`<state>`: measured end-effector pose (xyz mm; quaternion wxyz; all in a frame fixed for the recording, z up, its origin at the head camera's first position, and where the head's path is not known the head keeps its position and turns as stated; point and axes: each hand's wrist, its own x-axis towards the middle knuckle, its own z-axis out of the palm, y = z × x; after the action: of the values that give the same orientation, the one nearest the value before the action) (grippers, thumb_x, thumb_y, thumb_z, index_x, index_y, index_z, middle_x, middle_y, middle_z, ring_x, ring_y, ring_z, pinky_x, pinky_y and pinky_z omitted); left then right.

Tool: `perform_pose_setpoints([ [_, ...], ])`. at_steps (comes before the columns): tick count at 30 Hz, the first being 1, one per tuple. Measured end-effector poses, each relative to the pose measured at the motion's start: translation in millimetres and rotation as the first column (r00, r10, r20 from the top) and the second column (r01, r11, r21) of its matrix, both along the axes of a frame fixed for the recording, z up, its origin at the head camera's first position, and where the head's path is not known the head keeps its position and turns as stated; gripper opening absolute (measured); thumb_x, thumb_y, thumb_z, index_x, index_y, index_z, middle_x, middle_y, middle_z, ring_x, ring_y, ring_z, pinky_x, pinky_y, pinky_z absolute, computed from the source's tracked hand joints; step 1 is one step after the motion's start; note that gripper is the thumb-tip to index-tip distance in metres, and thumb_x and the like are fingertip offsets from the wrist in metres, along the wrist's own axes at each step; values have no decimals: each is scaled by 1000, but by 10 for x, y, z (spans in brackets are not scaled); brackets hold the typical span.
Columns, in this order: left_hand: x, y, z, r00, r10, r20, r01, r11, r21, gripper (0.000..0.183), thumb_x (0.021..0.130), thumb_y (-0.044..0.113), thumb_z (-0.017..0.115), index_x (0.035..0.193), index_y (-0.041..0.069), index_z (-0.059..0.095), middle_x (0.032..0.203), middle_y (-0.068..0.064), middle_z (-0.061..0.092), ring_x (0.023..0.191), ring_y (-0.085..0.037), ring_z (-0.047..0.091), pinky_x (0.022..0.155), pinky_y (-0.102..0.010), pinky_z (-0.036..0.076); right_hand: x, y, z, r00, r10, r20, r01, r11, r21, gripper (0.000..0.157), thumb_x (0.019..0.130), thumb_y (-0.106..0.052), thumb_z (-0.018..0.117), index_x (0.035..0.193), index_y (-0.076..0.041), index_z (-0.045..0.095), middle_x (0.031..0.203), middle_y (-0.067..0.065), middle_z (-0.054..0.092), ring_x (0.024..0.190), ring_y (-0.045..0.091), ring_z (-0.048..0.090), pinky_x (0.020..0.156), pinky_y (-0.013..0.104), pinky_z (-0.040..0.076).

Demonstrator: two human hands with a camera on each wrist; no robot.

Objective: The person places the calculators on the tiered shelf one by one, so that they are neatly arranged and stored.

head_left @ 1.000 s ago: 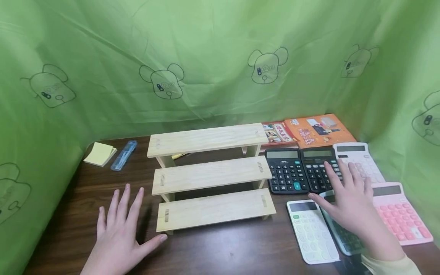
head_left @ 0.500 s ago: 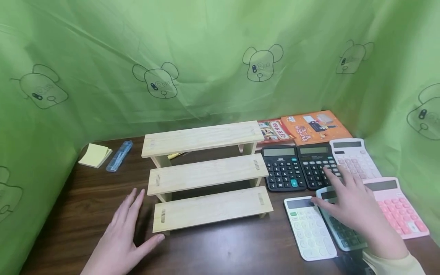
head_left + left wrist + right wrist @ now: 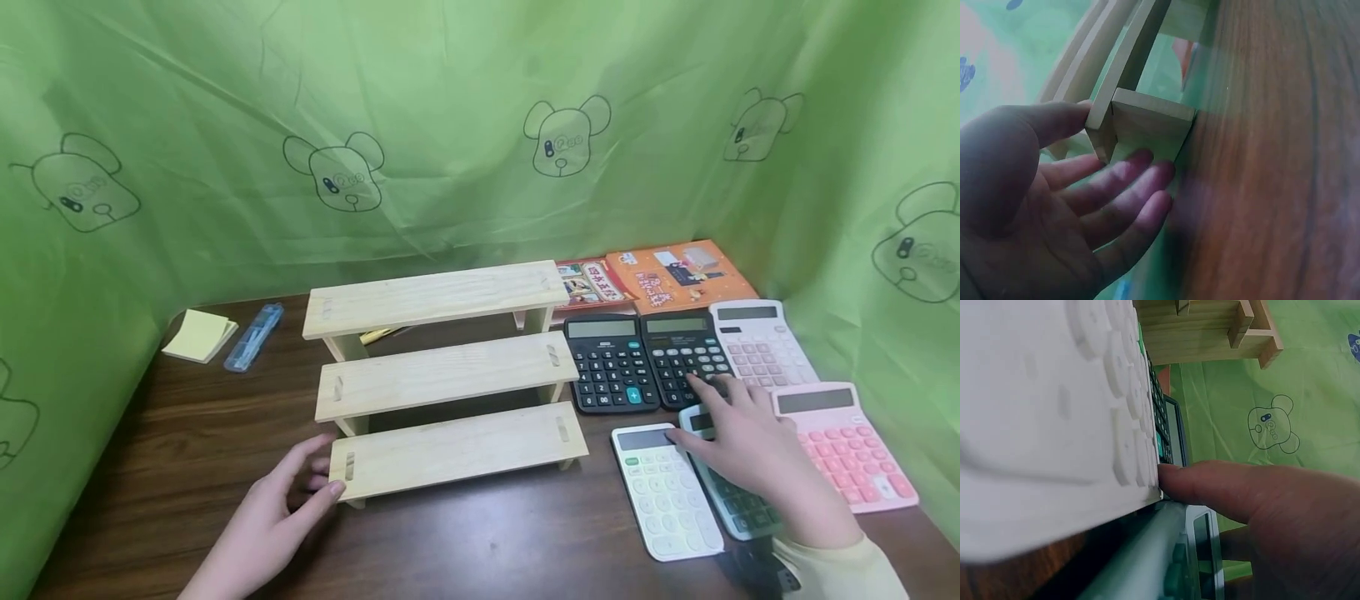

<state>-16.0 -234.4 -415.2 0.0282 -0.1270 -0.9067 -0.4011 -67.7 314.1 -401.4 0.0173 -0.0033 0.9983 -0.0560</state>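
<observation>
A three-step wooden shelf (image 3: 457,450) stands in the middle of the table. My left hand (image 3: 273,508) holds the left end of its lowest board, thumb on top. In the left wrist view the fingers (image 3: 1138,165) lie below the board beside its wooden leg (image 3: 1154,115). My right hand (image 3: 742,437) rests over the calculators with fingers slightly bent. Its fingertips are at the right black calculator (image 3: 678,342), and its thumb (image 3: 1204,484) touches the top edge of the white calculator (image 3: 667,500). Underneath, the hand partly covers a green calculator (image 3: 738,504).
Another black calculator (image 3: 607,367) stands beside the shelf. A white-and-pink calculator (image 3: 780,354) and a pink one (image 3: 851,454) lie at right. Books (image 3: 682,275) lie behind. Sticky notes (image 3: 198,335) and a blue case (image 3: 253,337) sit at back left. Green cloth (image 3: 450,125) surrounds the table.
My left hand has gone from spread fingers beside the shelf to holding its lowest board. The right hand has lowered toward the calculators and its fingers have bent. The view has shifted slightly.
</observation>
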Motion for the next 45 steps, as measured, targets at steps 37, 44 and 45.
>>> perform_pose_setpoints([
  [37, -100, -147, -204, 918, -313, 243, 105, 783, 613, 48, 100, 0, 47, 144, 2, 27, 101, -26, 63, 84, -33, 66, 68, -46, 58, 13, -93, 167, 980, -50, -190, 33, 995, -91, 69, 78, -48, 75, 133, -11, 57, 134, 22, 50, 119, 50, 33, 71, 70, 32],
  [44, -120, -88, -193, 910, -293, 294, 61, 795, 603, 49, 100, 4, 50, 144, 5, 28, 98, -26, 65, 77, -37, 66, 70, -45, 58, 10, -162, 331, 968, 9, -249, -31, 996, -87, 63, 79, -45, 74, 130, -11, 59, 130, 19, 54, 119, 47, 35, 76, 76, 30],
  [45, -122, -82, -191, 910, -290, 298, 57, 796, 602, 49, 100, 5, 50, 144, 6, 28, 98, -26, 65, 77, -37, 66, 70, -45, 58, 6, -178, 351, 967, 18, -253, -38, 996, -76, 63, 79, -46, 74, 130, -11, 59, 129, 19, 54, 119, 46, 36, 78, 77, 30],
])
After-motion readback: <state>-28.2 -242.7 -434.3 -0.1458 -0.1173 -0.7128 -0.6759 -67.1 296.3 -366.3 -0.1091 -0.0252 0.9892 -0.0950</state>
